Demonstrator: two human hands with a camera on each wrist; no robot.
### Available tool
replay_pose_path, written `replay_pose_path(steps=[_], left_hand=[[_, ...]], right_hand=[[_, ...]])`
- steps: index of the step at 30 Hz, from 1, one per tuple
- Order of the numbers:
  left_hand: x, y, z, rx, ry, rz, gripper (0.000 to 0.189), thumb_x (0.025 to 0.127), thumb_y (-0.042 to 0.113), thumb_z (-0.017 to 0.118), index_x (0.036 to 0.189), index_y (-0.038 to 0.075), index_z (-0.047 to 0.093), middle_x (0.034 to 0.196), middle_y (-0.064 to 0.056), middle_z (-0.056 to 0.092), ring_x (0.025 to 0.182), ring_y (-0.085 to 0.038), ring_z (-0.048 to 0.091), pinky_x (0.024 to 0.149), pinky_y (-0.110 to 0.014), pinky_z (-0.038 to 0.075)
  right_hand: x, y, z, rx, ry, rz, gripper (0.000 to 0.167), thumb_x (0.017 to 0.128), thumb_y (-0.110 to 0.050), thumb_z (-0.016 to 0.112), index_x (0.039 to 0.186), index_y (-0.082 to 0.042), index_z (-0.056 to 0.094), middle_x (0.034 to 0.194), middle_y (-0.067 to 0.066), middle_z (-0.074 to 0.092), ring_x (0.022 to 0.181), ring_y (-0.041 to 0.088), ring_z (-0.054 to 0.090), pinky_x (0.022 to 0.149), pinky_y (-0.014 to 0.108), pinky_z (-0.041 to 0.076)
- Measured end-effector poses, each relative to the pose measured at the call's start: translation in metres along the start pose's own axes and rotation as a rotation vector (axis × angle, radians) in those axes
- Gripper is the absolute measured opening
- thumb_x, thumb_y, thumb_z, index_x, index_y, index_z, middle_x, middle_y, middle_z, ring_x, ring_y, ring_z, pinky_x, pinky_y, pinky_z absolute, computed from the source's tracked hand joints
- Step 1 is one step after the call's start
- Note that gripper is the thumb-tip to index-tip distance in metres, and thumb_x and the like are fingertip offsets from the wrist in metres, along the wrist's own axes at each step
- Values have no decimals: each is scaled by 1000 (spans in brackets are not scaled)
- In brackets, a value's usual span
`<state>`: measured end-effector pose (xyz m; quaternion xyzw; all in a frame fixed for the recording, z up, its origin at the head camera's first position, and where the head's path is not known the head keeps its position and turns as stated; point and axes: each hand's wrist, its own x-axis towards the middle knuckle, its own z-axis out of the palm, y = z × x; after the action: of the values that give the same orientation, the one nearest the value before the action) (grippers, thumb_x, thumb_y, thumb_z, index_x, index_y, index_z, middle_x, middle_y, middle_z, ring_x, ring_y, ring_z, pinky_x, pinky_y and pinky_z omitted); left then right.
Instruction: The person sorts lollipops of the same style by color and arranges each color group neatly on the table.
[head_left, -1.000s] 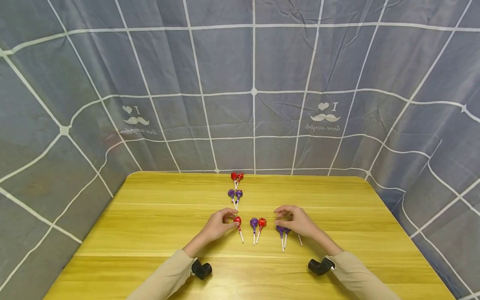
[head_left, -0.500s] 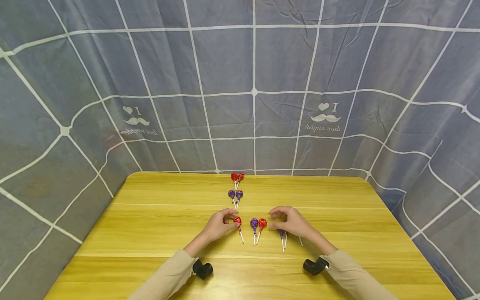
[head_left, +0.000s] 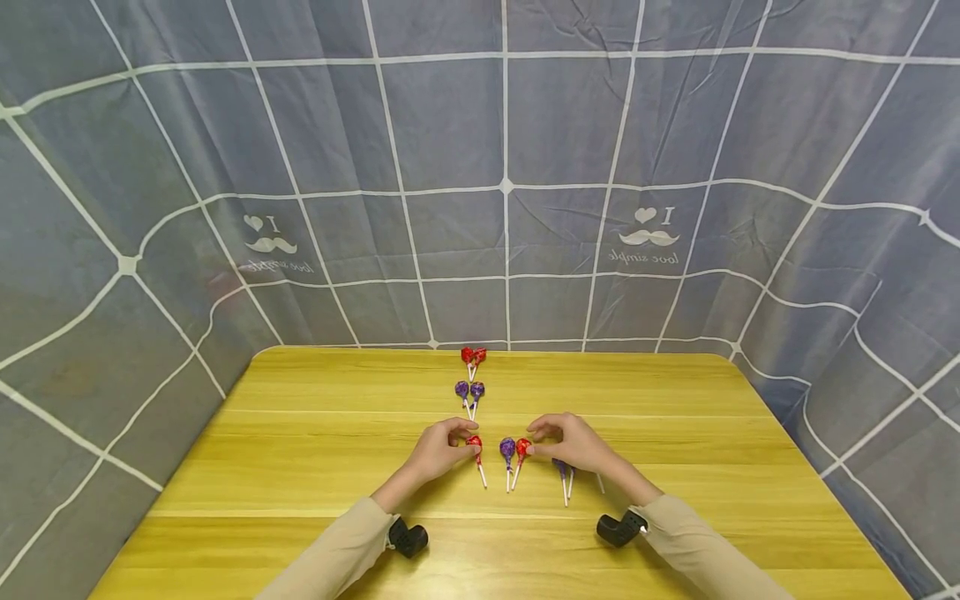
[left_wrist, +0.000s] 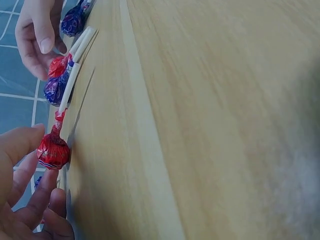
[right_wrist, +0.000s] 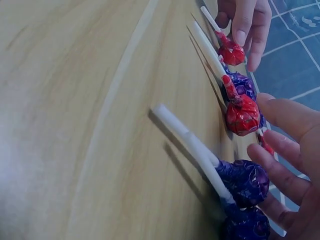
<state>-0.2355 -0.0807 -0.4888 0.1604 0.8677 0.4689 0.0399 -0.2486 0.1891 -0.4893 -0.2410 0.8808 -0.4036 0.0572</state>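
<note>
My left hand holds a red-wrapped lollipop by its candy head between thumb and fingers, its white stick pointing toward the near edge. To the right of it, a purple lollipop and another red lollipop lie side by side. The thumb of my right hand is right at that red candy, the fingers spread and loosely bent beyond it. Below the right palm are two purple lollipops, their heads partly covered by the hand in the head view. One more white stick shows beside them.
Farther back on the wooden table lie a pair of purple lollipops and, near the far edge, a pair of red ones. A grey gridded curtain surrounds the far edge and sides.
My right hand has moved left, from over the purple lollipops to the red lollipop in the middle pair. The left hand has stayed at its red lollipop.
</note>
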Motion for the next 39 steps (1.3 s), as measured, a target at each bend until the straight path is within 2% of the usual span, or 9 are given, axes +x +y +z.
replay_pose_path(steps=[5, 15, 21, 29, 39], left_hand=[[2, 0, 0, -1, -11, 3, 31, 86, 12, 70, 114, 1, 66, 102, -14, 71, 75, -13, 49, 60, -20, 37], [5, -4, 1, 30, -23, 7, 30, 84, 14, 72, 111, 1, 68, 100, -11, 71, 80, -12, 55, 66, -20, 41], [5, -3, 0, 58, -43, 23, 29, 83, 14, 74, 108, 1, 70, 98, -10, 72, 74, -10, 50, 64, -20, 40], [3, -2, -2, 100, -33, -15, 30, 81, 18, 76, 106, 2, 72, 97, -10, 73, 65, -8, 47, 57, -19, 37], [8, 5, -4, 171, -93, -59, 23, 82, 21, 75, 100, 5, 74, 97, -7, 73, 70, -8, 51, 63, -23, 42]], right_hand=[[2, -1, 1, 3, -22, -2, 35, 83, -26, 75, 111, -5, 68, 94, 2, 73, 86, 10, 66, 80, 26, 52], [7, 0, 7, -43, -35, 6, 31, 81, -26, 77, 105, -7, 71, 88, -1, 72, 78, 4, 63, 73, 20, 48], [9, 0, 8, -44, -57, 12, 29, 83, -25, 76, 104, -6, 72, 86, 0, 73, 75, 3, 62, 69, 19, 48], [10, -1, 8, -42, -82, 4, 26, 84, -26, 74, 101, -6, 73, 86, 1, 73, 74, 0, 61, 67, 19, 47], [10, -4, 5, 8, -110, 44, 28, 83, -23, 74, 103, -3, 73, 87, 4, 73, 75, 5, 60, 65, 19, 46]])
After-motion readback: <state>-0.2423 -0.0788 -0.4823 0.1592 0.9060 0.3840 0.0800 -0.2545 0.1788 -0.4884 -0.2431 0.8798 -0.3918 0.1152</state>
